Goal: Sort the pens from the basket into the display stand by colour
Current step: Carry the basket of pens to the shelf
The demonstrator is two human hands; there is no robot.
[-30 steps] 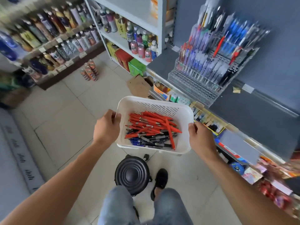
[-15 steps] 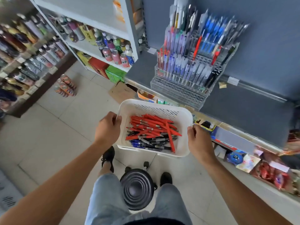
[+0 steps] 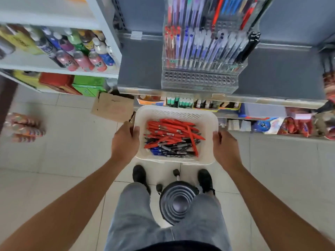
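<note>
Basket (image 3: 210, 124) white, slotted far wall. Pens (image 3: 172, 131) inside: mostly red-orange on top, black and blue at near edge. Display stand (image 3: 199, 81) clear, dotted hole grid in front tier; holds red, blue, purple-tinted and black pens. Shelf (image 3: 141, 66) grey. Floor (image 3: 63, 142) pale beige tiles. Stool (image 3: 178, 203) black, concentric rings. Trousers (image 3: 134, 214) grey-blue denim. Shoes (image 3: 139, 174) black. Boxes (image 3: 87, 84) green, red, yellow.

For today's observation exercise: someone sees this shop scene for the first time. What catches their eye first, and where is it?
Probably the heap of red pens in the white basket at centre, gripped at its sides by the left hand and right hand. Next, the clear display stand on the grey shelf above it, packed with upright pens.
</note>
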